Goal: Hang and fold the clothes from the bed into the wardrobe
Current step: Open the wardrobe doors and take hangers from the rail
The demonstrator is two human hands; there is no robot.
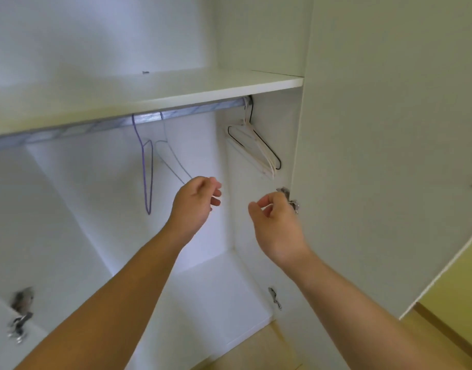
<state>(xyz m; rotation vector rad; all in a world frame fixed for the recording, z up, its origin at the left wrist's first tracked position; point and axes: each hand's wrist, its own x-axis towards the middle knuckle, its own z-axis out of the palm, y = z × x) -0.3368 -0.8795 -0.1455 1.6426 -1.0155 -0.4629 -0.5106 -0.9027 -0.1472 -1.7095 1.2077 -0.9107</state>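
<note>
I face the open wardrobe; no clothes or bed are in view. A metal rail (96, 126) runs under a white shelf (176, 92). On it hang a purple wire hanger (146, 169), a pale wire hanger (168, 153) and, at the right end, a bunch of cream and black hangers (259, 148). My left hand (195, 204) is raised with fingers loosely curled, just at the pale hanger's lower corner; whether it grips the wire is unclear. To the right of it and apart from it, my right hand (277, 225) has its fingers half curled around nothing.
The white wardrobe door (389, 156) stands open at the right, its metal hinge (291, 200) right behind my right hand. Another hinge (274, 297) sits lower down, and more hinges (20, 316) at the left edge. Yellowish floor (443, 329) shows at bottom right.
</note>
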